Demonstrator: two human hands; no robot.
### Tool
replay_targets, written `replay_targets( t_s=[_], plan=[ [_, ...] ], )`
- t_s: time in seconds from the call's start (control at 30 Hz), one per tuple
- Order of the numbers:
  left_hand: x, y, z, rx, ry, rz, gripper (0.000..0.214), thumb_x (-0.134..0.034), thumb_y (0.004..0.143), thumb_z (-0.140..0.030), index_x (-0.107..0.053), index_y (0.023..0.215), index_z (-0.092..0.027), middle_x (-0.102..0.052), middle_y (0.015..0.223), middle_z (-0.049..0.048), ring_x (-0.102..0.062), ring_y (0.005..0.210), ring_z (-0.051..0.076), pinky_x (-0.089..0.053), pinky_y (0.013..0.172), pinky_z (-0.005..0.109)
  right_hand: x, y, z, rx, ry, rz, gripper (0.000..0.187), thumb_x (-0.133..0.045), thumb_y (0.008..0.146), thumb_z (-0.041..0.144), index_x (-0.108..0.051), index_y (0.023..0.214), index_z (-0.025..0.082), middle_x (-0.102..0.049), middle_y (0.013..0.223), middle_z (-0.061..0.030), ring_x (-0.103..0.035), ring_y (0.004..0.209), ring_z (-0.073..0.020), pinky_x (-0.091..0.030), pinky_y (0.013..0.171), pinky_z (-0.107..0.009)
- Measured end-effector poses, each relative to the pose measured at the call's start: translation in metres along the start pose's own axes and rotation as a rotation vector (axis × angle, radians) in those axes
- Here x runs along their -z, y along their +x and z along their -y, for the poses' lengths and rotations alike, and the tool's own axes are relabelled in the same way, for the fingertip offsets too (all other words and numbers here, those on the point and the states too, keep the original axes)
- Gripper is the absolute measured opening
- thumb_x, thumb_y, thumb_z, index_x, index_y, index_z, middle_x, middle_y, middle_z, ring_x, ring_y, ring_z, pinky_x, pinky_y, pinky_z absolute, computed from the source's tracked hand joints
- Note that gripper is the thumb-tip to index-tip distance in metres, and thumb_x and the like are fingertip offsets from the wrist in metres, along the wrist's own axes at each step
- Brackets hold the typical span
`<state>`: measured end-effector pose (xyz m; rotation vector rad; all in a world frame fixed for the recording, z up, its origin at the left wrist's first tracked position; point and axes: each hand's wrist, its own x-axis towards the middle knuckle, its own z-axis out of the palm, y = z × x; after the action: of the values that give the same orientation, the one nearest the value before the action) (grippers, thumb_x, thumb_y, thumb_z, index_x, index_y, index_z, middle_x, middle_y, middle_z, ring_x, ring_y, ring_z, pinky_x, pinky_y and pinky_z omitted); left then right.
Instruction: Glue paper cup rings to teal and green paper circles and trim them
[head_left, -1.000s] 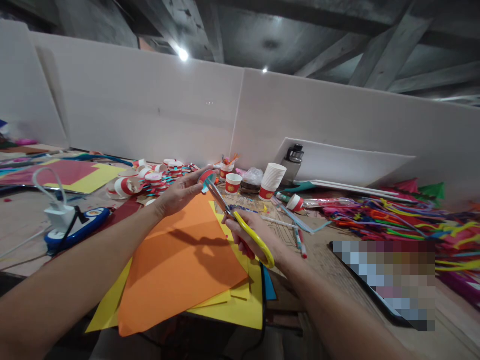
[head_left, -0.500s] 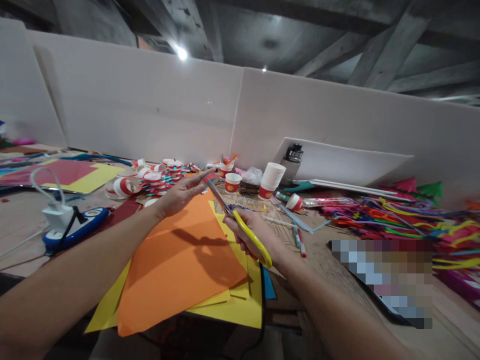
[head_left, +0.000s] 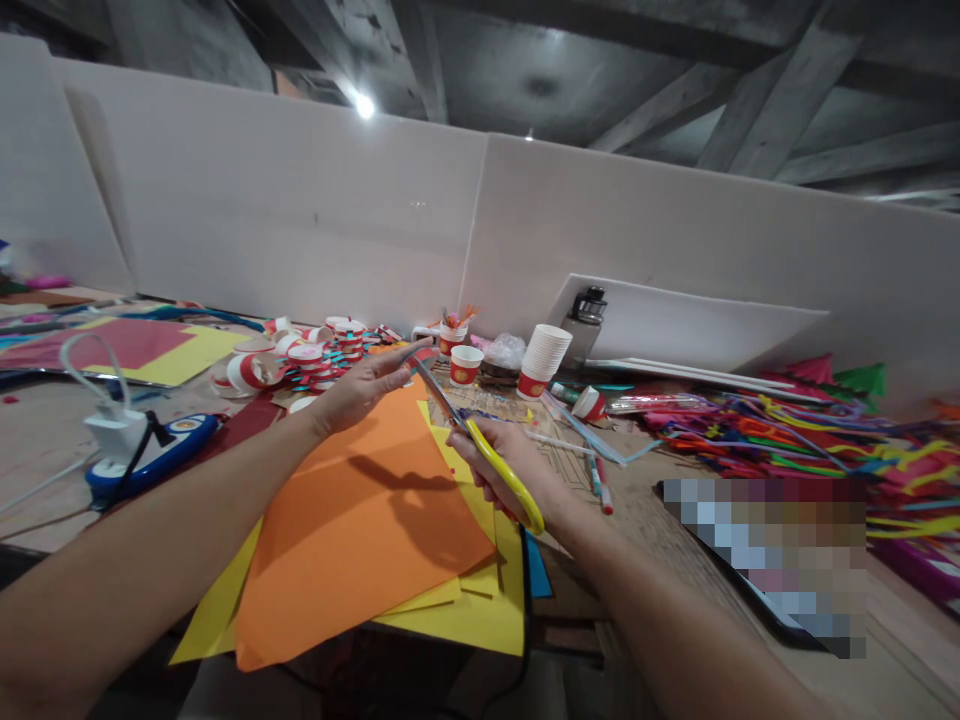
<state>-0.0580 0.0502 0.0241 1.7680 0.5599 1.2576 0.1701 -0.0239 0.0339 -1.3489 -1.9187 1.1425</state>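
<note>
My right hand (head_left: 510, 470) grips yellow-handled scissors (head_left: 480, 440), whose blades point up and left to a small red and teal paper piece (head_left: 420, 356). My left hand (head_left: 367, 385) pinches that piece by its edge, held just above the table. Under both hands lies an orange paper sheet (head_left: 360, 520) on top of yellow sheets (head_left: 480, 600).
Behind the hands are cut paper cups (head_left: 300, 360), a stack of white cups (head_left: 541, 362), a bottle (head_left: 585, 320) and a white partition wall. Coloured strips and pipe cleaners (head_left: 787, 440) fill the right side. A power strip with a charger (head_left: 135, 445) sits at left; pens (head_left: 600, 480) lie near my right hand.
The paper piece in my left hand has turned from facing me to nearly edge-on. The scissors have closed a little on it. Both hands stay in place.
</note>
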Motion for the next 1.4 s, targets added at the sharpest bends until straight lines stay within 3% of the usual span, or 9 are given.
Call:
replay_targets(
  t_s=[0.7,1.03,1.4],
  plan=[
    [0.001,0.000,0.000,0.016,0.066,0.011,0.052,-0.056,0.087,-0.039,-0.047,0.138,-0.030,-0.047,0.144,0.0046,-0.034,0.138,0.026,-0.023,0.112,0.039,0.000,-0.002,0.005,-0.019,0.004,-0.005,0.029,-0.052,0.083,0.048,-0.046,0.076,0.021,-0.043,0.052,0.0079,-0.040,0.034,-0.0045,-0.031,0.029,-0.014],
    [0.000,0.000,0.003,0.028,-0.010,-0.004,0.056,-0.058,0.086,-0.040,-0.044,0.140,-0.030,-0.049,0.142,0.0057,-0.033,0.138,0.029,-0.027,0.109,0.041,0.005,-0.002,0.007,0.155,-0.152,-0.017,0.023,-0.052,0.085,0.039,-0.049,0.074,0.019,-0.047,0.057,0.0049,-0.045,0.041,-0.0056,-0.033,0.038,-0.015],
    [0.001,0.000,0.003,0.013,-0.005,0.011,0.054,-0.056,0.088,-0.036,-0.044,0.140,-0.030,-0.046,0.145,0.0055,-0.033,0.138,0.028,-0.024,0.110,0.041,0.008,-0.004,0.014,0.159,-0.222,0.008,0.019,-0.051,0.085,0.035,-0.051,0.076,0.018,-0.049,0.056,0.0041,-0.045,0.047,-0.0068,-0.032,0.044,-0.016]
  ],
)
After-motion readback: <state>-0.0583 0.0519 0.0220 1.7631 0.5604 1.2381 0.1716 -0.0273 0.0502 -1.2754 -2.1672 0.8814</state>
